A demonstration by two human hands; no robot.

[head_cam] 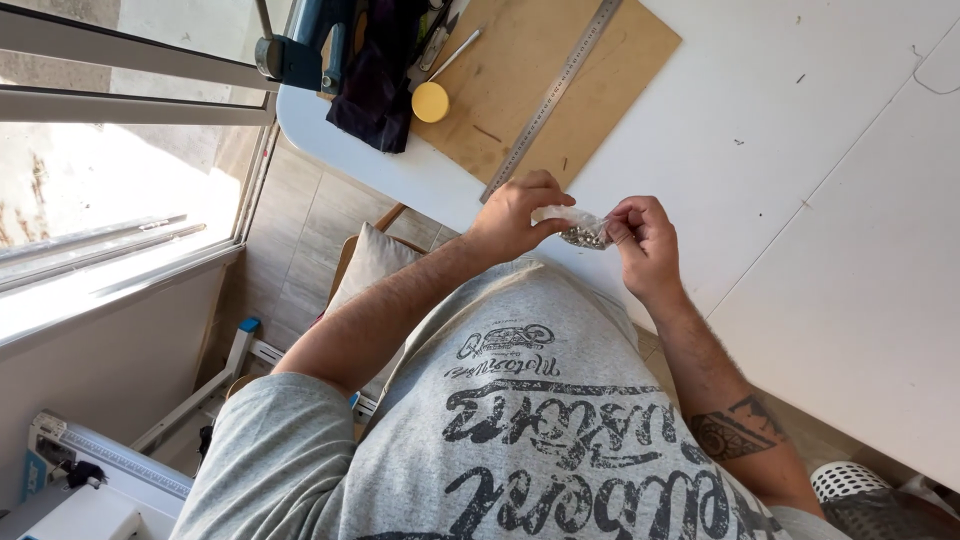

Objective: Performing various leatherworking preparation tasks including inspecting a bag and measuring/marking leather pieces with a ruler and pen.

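Left hand (515,215) pinched on one end of a small clear bag (582,229) of silvery bits; right hand (643,240) pinched on the other end, at 3 o'clock. Bag held between both, just above the white worktop (800,150) edge. At 12 o'clock, a steel ruler (553,95) across a brown board (520,60). At 11 o'clock, a yellow disc (431,102) beside dark cloth (375,85).
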